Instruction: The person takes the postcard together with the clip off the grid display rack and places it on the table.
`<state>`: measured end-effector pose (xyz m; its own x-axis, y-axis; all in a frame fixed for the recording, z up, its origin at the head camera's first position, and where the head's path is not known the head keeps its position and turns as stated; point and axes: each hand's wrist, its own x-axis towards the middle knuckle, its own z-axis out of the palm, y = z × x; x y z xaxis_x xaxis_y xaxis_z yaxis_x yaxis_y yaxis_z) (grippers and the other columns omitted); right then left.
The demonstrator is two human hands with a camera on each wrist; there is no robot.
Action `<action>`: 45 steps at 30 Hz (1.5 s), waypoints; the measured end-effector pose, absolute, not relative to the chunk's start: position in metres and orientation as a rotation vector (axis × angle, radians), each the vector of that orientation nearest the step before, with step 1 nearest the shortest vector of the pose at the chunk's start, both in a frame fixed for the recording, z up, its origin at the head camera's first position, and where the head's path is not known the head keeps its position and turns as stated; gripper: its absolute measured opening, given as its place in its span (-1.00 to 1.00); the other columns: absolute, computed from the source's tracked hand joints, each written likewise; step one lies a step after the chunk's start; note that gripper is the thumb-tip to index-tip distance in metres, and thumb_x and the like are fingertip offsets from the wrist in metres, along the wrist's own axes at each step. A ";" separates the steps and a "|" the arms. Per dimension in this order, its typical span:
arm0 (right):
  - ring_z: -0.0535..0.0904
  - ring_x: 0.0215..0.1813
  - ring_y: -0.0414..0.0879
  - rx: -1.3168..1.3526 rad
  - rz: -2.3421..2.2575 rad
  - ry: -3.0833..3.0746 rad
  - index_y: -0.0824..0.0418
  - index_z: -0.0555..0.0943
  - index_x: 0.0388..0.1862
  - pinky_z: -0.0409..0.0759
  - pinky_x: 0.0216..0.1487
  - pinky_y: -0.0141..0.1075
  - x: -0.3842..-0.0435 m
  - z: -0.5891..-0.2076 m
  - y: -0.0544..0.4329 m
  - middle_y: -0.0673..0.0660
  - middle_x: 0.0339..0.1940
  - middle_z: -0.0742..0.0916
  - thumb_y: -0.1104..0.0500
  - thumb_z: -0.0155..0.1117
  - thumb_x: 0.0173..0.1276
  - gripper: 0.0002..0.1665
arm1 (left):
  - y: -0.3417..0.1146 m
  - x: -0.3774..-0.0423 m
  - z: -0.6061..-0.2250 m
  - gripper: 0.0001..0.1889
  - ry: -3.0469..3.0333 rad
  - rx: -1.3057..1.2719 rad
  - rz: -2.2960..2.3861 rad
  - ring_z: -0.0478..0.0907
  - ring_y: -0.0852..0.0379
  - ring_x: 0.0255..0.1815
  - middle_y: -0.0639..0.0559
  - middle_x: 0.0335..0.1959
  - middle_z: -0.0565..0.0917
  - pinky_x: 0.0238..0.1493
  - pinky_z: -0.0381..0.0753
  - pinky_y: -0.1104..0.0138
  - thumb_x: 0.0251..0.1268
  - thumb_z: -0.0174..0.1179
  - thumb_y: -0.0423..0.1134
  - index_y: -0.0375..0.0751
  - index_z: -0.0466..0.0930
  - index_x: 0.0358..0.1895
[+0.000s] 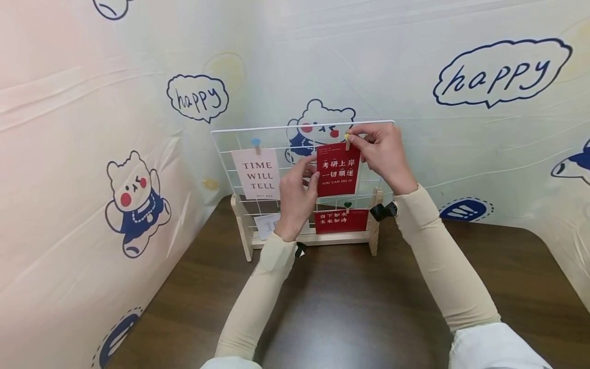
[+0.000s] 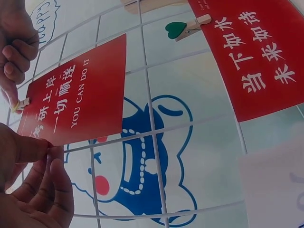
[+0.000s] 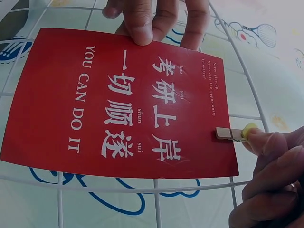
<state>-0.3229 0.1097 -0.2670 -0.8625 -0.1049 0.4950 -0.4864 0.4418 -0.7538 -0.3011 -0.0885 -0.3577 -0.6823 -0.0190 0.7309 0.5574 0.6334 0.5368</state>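
A red card point(image 1: 338, 171) with white lettering stands against the white wire grid point(image 1: 295, 126), in its upper right part. My left hand point(image 1: 298, 192) pinches the card's left edge between thumb and fingers. At the card's top edge, my right hand point(image 1: 380, 151) pinches a small wooden clothespin point(image 3: 229, 134) with a yellow end. In the right wrist view the clothespin's tip overlaps the card's top edge. The left wrist view shows the left thumb point(image 2: 31, 148) on the card's front, with fingers behind.
A white card point(image 1: 255, 174) hangs left under a blue heart clothespin point(image 1: 256, 143). Below, another red card point(image 1: 342, 221) hangs by a green heart clothespin point(image 1: 348, 205), beside a pale card point(image 1: 265, 225). Wooden feet point(image 1: 244, 228) hold the grid on the brown table point(image 1: 350, 297); a printed curtain stands behind.
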 end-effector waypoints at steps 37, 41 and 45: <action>0.44 -0.63 -0.11 0.453 1.401 -2.279 0.16 0.78 0.14 0.28 -0.65 -0.33 -0.276 -0.276 0.146 -0.10 -0.73 0.56 0.06 0.32 0.53 -0.67 | -0.088 -0.288 -0.359 -0.64 -2.150 -0.484 -1.156 0.76 0.07 -0.20 -0.10 -0.17 0.78 -0.22 0.77 0.29 0.49 0.25 -0.32 -0.12 0.55 0.28; 0.42 -0.64 -0.09 0.449 1.382 -2.288 0.17 0.78 0.12 0.26 -0.67 -0.32 -0.274 -0.282 0.151 -0.08 -0.73 0.55 0.07 0.32 0.52 -0.68 | -0.090 -0.284 -0.360 -0.62 -2.147 -0.488 -1.189 0.75 0.07 -0.20 -0.09 -0.18 0.77 -0.24 0.77 0.30 0.49 0.25 -0.32 -0.10 0.54 0.31; 0.42 -0.64 -0.09 0.446 1.363 -2.303 0.15 0.79 0.12 0.25 -0.69 -0.32 -0.275 -0.289 0.154 -0.06 -0.72 0.56 0.07 0.33 0.52 -0.69 | -0.091 -0.279 -0.362 -0.63 -2.149 -0.487 -1.201 0.75 0.08 -0.22 -0.09 -0.19 0.78 -0.24 0.78 0.30 0.48 0.25 -0.32 -0.12 0.55 0.30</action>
